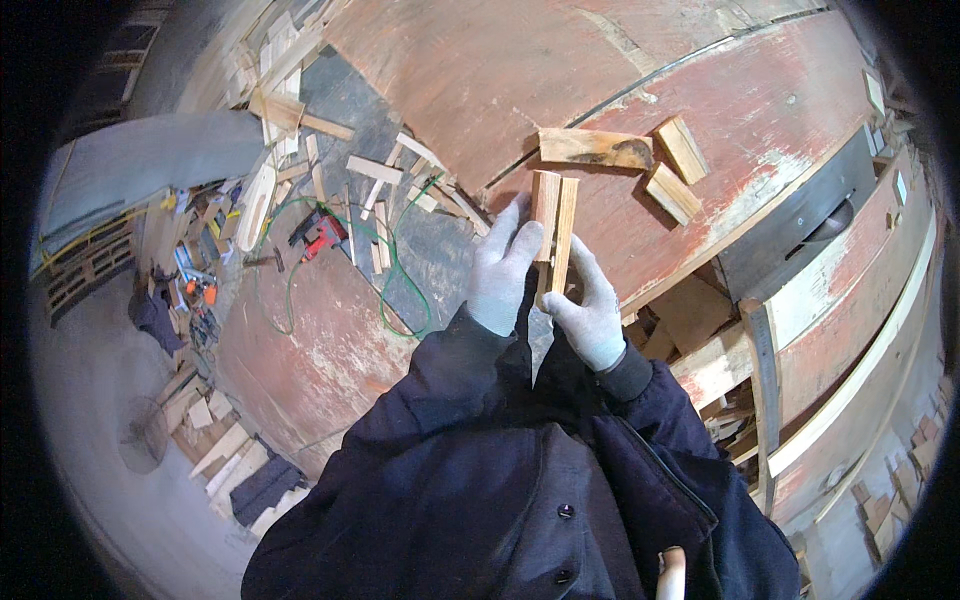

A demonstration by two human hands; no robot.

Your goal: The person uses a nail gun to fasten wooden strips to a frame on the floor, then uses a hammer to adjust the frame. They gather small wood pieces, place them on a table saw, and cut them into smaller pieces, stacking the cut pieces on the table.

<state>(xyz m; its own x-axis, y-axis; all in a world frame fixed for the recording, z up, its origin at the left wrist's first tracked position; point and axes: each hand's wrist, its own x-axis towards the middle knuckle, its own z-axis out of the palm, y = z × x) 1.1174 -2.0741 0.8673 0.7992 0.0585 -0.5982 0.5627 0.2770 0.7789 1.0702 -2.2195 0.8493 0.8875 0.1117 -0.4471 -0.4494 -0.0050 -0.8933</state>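
Both hands wear pale gloves and are raised in front of my chest. My left hand [503, 270] is closed around a short wooden block [545, 205], its thumb on the block's lower part. Beside it, my right hand [592, 315] grips a narrower, longer wooden block [566, 218] with thumb and fingers. The two blocks stand side by side, nearly parallel, a thin dark gap showing between them. Beyond my hands, a longer wood piece with a dark knot [597, 149] and two short blocks [683, 150] [673, 194] lie on the worn reddish board [740, 110].
At the right, a circular saw blade [832, 222] rises through a dark metal plate [790, 215]. To the left lie a red power tool [323, 238], a green cord [398, 285], a hammer [266, 260] and many wood offcuts [375, 170]. A light handle [671, 575] shows beside my jacket.
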